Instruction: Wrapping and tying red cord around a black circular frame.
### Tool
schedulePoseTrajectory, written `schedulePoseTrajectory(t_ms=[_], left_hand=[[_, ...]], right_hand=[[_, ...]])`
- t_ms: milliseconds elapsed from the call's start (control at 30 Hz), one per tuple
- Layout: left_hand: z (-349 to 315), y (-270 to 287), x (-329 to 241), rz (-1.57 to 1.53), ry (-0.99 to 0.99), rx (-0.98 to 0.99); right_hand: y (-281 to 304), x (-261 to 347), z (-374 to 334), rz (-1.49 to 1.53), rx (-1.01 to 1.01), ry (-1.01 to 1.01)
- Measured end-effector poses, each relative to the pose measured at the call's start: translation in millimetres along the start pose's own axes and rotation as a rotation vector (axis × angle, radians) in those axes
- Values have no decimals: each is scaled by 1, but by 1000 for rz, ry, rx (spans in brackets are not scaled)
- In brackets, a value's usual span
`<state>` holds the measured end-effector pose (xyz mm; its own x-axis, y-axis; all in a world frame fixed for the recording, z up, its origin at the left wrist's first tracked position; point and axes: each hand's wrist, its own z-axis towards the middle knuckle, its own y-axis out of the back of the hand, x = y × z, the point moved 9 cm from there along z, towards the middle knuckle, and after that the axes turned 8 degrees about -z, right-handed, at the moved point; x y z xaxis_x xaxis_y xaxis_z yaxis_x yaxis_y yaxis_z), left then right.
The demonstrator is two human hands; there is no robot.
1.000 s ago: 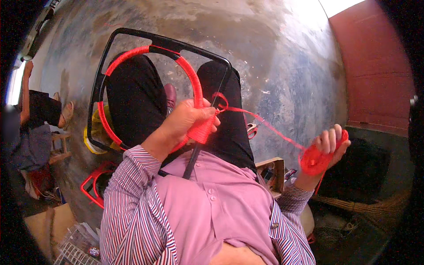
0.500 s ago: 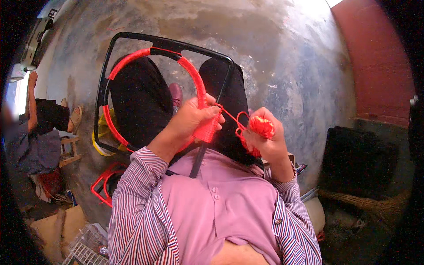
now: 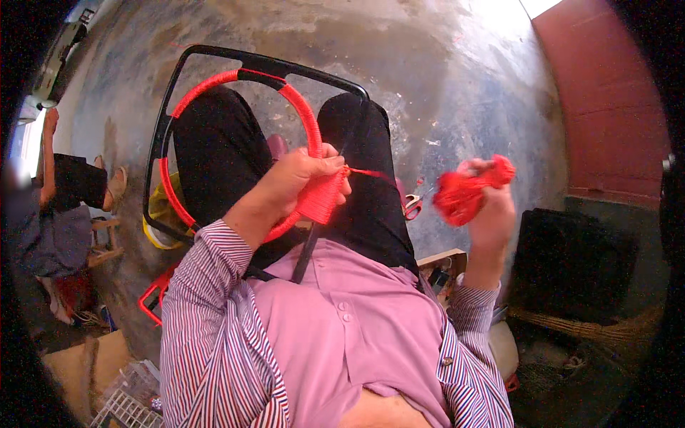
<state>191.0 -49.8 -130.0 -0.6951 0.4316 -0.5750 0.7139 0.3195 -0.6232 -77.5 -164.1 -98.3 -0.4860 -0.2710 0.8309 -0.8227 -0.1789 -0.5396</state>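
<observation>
Red-wrapped ring [image 3: 310, 121] sits within the black frame [image 3: 325, 78] over the lap [image 3: 214, 143], close to the frame's top edge. Left hand [image 3: 310, 175]: fingers and thumb closed around the windings beside the frame's right edge, apparently to prevent slackening. Right hand [image 3: 494, 203]: fingers closed around the red cord bundle [image 3: 460, 200], well apart from the frame, probably to control the strand [image 3: 367, 172]. Open box [image 3: 458, 261] beside the right thigh: small dark items. Wire basket [image 3: 121, 414] at left: contents unclear.

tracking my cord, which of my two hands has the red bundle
Your right hand, out to the side: it grips the bunched red cord, while your left hand grips the partly red-wrapped ring.
</observation>
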Motion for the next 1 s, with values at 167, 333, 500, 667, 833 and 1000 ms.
schedulePoseTrajectory(t_ms=[167, 333, 500, 667, 833, 1000], left_hand=[[-16, -4, -8, 78, -34, -46], [-31, -23, -7, 32, -25, -18], [-32, -20, -3, 48, -10, -33], [-31, -26, -1, 49, -40, -33], [-24, -20, 4, 130, -7, -46], [-18, -5, -6, 39, -69, -61]], right_hand=[[-125, -76, -60, -1186, 1164, 42], [-148, -80, -20, -1307, 703, 18], [-161, -58, 22, -968, 390, 45], [-188, -68, 28, -409, 489, 20], [-174, -35, 35, -676, 342, 332], [-156, -9, 12, -1198, 540, 343]])
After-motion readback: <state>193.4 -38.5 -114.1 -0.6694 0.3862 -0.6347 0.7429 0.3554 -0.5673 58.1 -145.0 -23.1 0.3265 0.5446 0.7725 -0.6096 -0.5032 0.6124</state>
